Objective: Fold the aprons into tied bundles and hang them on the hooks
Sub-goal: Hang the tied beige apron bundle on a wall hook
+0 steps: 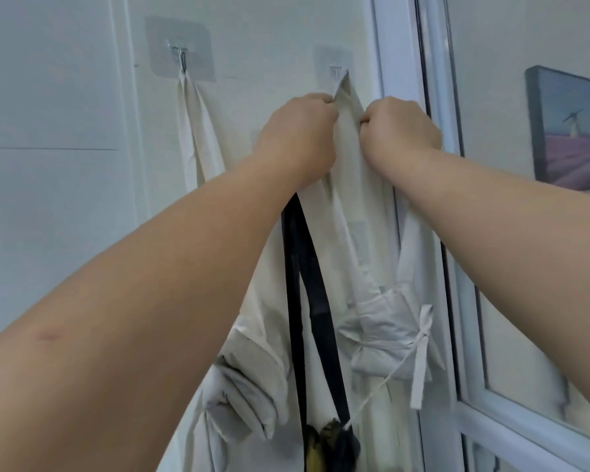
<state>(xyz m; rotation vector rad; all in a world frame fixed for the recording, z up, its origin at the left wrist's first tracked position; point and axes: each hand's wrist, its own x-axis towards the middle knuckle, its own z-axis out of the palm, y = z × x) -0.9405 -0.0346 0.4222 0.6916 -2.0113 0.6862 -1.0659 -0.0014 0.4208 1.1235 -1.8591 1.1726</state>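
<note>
- The apron (pixel 346 107) rises between the two hands to a peak just above them, and its folded bundle (pixel 385 338) hangs well below the right hand. That weight could drag the cloth down if the peak is not seated properly. I cannot tell whether it is.
- A second apron (pixel 198 131) hangs to the left of the left hand, with its bundle (pixel 249 396) far below the forearm. A swinging elbow could knock it loose.
- A black strap (pixel 297 267) drops from beneath the left wrist, its top hidden. It might snag in the cloth and get pulled along.
- The left hand (pixel 297 131) is curled tight, pinching the cloth's left edge. The right hand (pixel 399 131) is a closed fist gripping the right edge. Uneven pulling could slide the fabric sideways off its support.
- The sticky pad (pixel 332 54) sits just above both hands. A hard downward tug may peel it from the wall.
- The hook (pixel 336 71) on it is short, so a thick fold could slip off.
- The bow (pixel 421 335) on the bundle below the right hand could loosen when jolted, and the bundle would unroll.
</note>
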